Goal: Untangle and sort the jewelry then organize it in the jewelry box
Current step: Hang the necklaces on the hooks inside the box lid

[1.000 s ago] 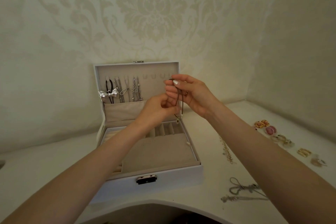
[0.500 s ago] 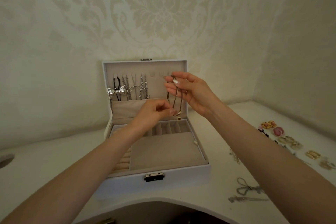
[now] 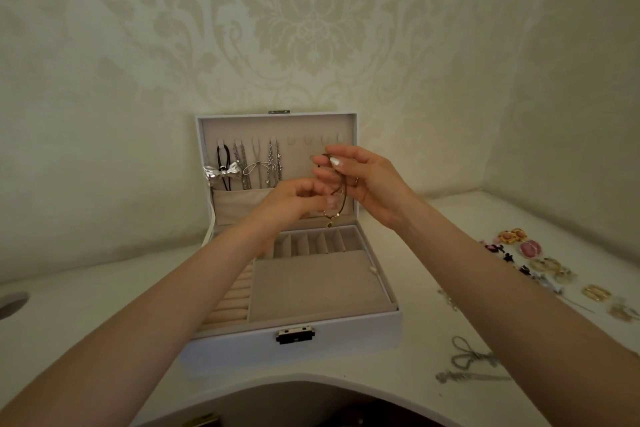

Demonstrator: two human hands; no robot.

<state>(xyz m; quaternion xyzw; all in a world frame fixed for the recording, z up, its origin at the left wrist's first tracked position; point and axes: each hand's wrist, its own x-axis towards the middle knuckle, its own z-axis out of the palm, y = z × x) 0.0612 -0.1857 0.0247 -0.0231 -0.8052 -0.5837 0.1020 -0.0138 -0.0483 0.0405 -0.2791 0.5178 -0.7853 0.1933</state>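
Note:
A white jewelry box (image 3: 346,329) stands open on the white table, its lid upright against the wall. Several necklaces (image 3: 256,166) hang from hooks on the lid's left half; the right hooks (image 3: 311,140) are bare. My right hand (image 3: 367,184) pinches the top of a thin dark cord necklace (image 3: 341,196) in front of the lid's right side. My left hand (image 3: 298,199) pinches the cord lower down. A small gold pendant (image 3: 329,222) dangles below both hands, above the box's slotted compartments (image 3: 311,243).
On the table at right lie several earrings and brooches (image 3: 530,250), gold pieces (image 3: 595,292) and silver chains (image 3: 474,362). A small chain (image 3: 448,300) lies beside the box. Wallpapered walls close the back and right. A round hole (image 3: 12,303) is at the table's left edge.
Both hands stayed on the cord necklace in front of the lid. My left hand rose closer to my right, so the hanging loop is shorter. The view shifted slightly.

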